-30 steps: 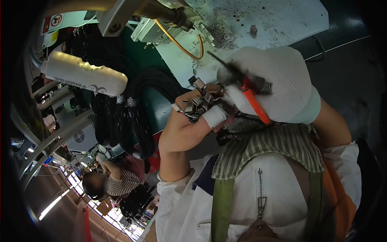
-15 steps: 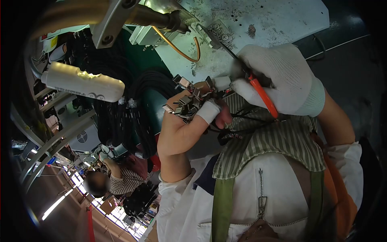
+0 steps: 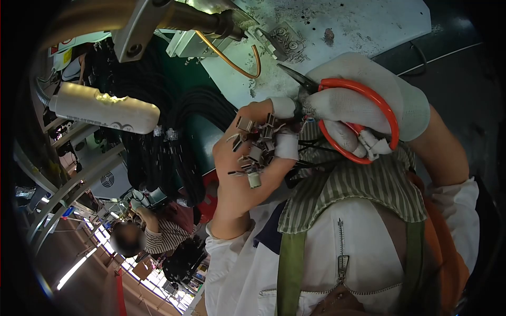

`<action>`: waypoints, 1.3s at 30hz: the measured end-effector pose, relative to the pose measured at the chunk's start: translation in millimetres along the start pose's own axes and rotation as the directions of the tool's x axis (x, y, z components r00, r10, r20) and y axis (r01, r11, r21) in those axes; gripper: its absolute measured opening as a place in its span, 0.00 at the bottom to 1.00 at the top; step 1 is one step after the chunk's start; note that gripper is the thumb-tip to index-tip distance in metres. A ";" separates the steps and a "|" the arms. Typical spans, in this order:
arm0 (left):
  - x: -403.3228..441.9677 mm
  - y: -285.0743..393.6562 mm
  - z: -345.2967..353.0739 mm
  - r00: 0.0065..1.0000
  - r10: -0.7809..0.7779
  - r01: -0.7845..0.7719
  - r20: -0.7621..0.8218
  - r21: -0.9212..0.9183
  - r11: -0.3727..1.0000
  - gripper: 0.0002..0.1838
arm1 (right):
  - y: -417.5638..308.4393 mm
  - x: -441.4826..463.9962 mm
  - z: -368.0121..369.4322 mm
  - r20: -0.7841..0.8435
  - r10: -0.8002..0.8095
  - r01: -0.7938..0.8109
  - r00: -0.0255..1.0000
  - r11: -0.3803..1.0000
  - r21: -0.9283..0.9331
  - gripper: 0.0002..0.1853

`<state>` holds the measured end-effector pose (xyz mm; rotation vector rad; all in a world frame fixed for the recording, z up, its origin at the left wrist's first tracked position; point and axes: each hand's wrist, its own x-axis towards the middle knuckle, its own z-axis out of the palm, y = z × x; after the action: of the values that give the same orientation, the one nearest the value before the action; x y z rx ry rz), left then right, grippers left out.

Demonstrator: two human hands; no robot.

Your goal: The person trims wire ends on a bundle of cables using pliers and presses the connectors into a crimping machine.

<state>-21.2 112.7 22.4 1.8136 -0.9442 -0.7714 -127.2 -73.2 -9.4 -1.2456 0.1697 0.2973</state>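
My left hand [image 3: 237, 181], with white finger covers on the thumb and a finger, is closed round a bunch of cables whose small metal connectors [image 3: 255, 152] stick out above the palm. The thin dark cables [image 3: 313, 150] run from it toward my lap. My right hand [image 3: 342, 102], in a white knitted glove, holds red-handled scissors [image 3: 391, 113]; their dark pointed blades aim up and left, away from the cables. The right fingertips meet the left ones at the edge of the bunch, and what lies between them is too small to make out.
A pale, debris-speckled work plate [image 3: 363, 26] with a small metal fixture [image 3: 287, 42] lies ahead, under a machine arm [image 3: 195, 21]. A bent copper-coloured tube [image 3: 229, 60] and a white lamp [image 3: 105, 108] are at left. Black cable bundles [image 3: 147, 158] hang near; another person [image 3: 163, 237] sits beyond.
The scissors have swung back from the fixture, and their handle loops now show over my gloved hand. My left hand has turned, spreading the connectors into fuller view, and my right fingers have closed in.
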 end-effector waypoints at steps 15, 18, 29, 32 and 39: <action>0.6 -11.9 4.9 0.966 0.092 -0.067 -0.242 0.112 0.992 0.14 | 30.0 -1.8 49.8 -0.247 -0.512 -0.002 0.822 0.433 -0.901 0.18; -0.7 -15.9 18.0 0.925 0.007 -0.043 -0.380 -0.085 0.995 0.17 | 30.6 -0.6 52.3 -0.303 -0.455 0.086 0.837 0.657 -0.749 0.14; 6.2 -11.8 15.5 0.919 -0.079 0.083 -0.385 -0.008 0.997 0.14 | 25.0 10.0 39.0 -0.280 -0.626 0.098 0.728 0.499 -0.861 0.09; 9.3 -13.8 11.0 0.941 0.042 -0.022 -0.336 0.063 0.998 0.14 | 13.4 6.2 33.1 -0.245 -0.568 0.066 0.786 0.471 -0.880 0.12; 9.6 -28.0 7.6 0.928 0.193 -0.187 -0.317 0.050 0.981 0.13 | 21.0 9.1 43.6 -0.333 -0.386 0.166 0.860 0.830 -0.532 0.08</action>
<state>-14.8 109.1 -7.2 1.7651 -0.8955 -0.3326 -126.7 -24.6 -17.3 -1.8139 0.2951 -0.2234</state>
